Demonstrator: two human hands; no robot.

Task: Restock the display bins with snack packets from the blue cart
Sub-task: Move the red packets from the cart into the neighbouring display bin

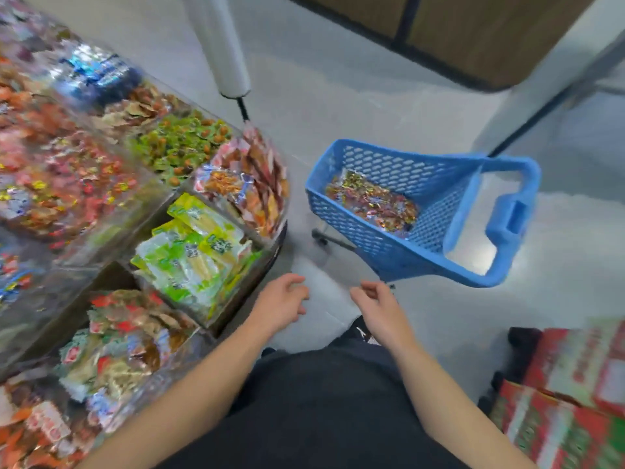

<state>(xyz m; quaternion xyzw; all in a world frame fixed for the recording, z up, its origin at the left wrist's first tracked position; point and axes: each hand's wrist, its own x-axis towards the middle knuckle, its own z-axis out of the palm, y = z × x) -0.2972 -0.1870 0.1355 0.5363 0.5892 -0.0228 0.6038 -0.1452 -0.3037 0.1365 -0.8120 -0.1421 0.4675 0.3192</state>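
A blue mesh cart (382,238) stands on the grey floor right of centre, with a heap of shiny snack packets (372,203) in its bottom. Clear display bins (159,204) full of packets fill the left side; the nearest ones hold green-yellow packets (192,245) and red-brown packets (128,336). My left hand (280,301) hovers by the corner of the bins, fingers loosely curled, holding nothing. My right hand (380,308) hangs just below the cart's near edge, fingers loosely curled and empty.
A white pole (223,45) rises behind the bins. Red and green cartons (571,394) are stacked at the lower right. A wooden fixture (473,32) stands at the top right. Grey floor lies between bins and cart.
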